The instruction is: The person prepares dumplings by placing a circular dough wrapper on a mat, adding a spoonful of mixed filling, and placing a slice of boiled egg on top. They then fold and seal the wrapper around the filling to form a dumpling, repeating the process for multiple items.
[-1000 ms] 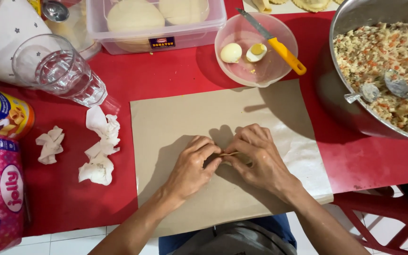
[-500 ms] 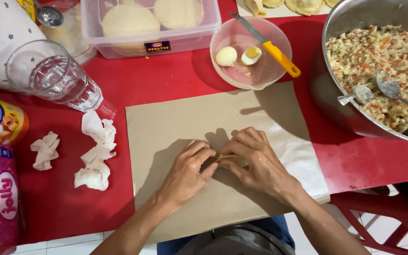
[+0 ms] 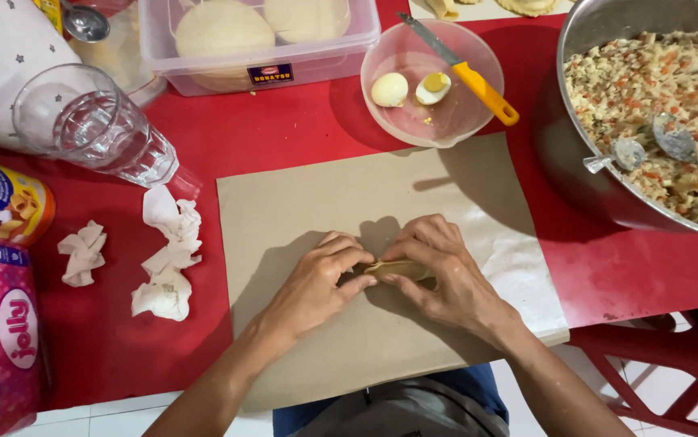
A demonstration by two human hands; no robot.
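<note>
Tan, folded dough parcel (image 3: 396, 268) sits on the brown paper sheet (image 3: 300, 202) mid-desk, left hand (image 3: 317, 283) and right hand (image 3: 446, 271) both pinching its edge shut, and too hard a squeeze could tear that seam.

A red table (image 3: 300, 137) bears tan paper (image 3: 300, 210), a yellow-handled knife (image 3: 462, 71), and a white star-patterned cloth (image 3: 1, 57).

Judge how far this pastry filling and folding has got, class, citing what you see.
Done: two shaped pastries lie at the far edge. In hand: the left hand and right hand pinch a small folded dough piece on brown paper. Left: dough balls in the tub, much filling in the metal bowl.
</note>
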